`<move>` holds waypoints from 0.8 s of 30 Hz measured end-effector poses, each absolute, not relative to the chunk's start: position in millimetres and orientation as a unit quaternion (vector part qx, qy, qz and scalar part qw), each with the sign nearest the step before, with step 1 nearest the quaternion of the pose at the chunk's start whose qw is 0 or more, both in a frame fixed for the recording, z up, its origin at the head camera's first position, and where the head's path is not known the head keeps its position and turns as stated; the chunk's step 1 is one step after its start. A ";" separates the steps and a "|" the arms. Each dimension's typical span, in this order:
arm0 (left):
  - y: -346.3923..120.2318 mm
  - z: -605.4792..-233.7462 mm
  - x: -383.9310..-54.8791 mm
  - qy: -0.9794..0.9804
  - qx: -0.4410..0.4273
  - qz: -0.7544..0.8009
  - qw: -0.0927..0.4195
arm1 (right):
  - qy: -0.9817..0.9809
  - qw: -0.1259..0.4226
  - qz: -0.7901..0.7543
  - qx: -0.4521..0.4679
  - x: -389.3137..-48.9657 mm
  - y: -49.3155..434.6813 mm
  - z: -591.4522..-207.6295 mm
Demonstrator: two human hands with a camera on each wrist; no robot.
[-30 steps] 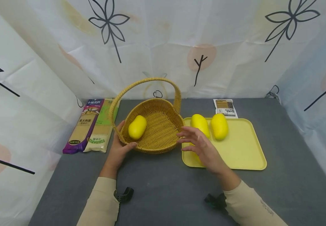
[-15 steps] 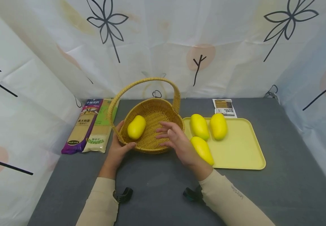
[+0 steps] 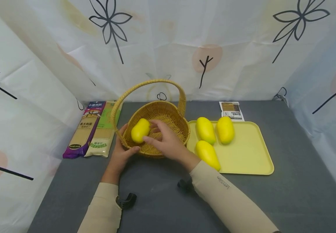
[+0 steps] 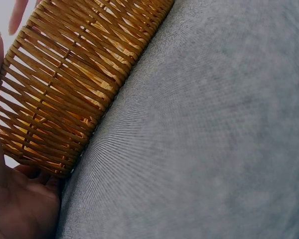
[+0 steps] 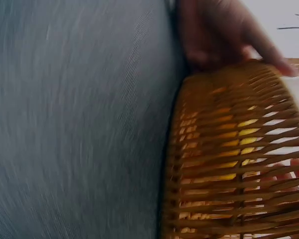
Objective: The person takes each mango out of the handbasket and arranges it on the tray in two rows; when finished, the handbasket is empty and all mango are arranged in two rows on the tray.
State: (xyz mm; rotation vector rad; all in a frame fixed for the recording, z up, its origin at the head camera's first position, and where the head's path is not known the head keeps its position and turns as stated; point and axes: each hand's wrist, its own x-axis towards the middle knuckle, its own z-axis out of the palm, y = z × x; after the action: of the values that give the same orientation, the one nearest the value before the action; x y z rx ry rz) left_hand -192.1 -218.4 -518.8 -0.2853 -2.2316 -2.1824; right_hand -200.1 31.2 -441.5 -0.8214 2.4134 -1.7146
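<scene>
A yellow mango (image 3: 140,130) lies at the left side inside a woven wicker basket (image 3: 168,142) with a tall arched handle. My left hand (image 3: 121,155) grips the basket's left side, thumb at the front rim; the left wrist view shows the same hand (image 4: 25,204) against the wicker wall. Reaching over the front rim, my right hand (image 3: 168,139) is inside the basket with thumb and fingers parted at the mango's right side. Through the weave in the right wrist view, the mango (image 5: 245,137) shows as yellow patches.
Right of the basket, a yellow tray (image 3: 246,152) carries three more mangoes (image 3: 208,155). Behind it lies a small packet (image 3: 232,111). Two long noodle packs, purple (image 3: 83,129) and green (image 3: 102,132), lie at the left. A patterned curtain (image 3: 168,48) encloses the grey table.
My right hand has moved left from over the tray's edge, across the basket, to the mango inside it. My left hand keeps its hold on the basket.
</scene>
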 end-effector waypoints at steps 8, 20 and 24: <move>-220.1 -517.2 -192.2 -0.719 -0.094 -0.688 0.003 | 0.889 -0.010 -0.324 -0.324 -219.6 16.4 -441.8; -220.0 -516.9 -193.6 -0.719 -0.095 -0.689 0.004 | 0.913 0.022 -0.200 -0.356 -239.5 1.9 -450.9; -219.7 -517.0 -193.4 -0.717 -0.094 -0.691 0.000 | 0.918 0.018 -0.171 -0.357 -241.1 0.1 -453.9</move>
State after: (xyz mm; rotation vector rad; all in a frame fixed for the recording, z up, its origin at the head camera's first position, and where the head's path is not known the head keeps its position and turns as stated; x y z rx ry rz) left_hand -193.4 -219.7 -517.0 -0.2939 -2.2510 -2.1708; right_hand -241.1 0.1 -453.9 -1.1075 2.8524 -0.5321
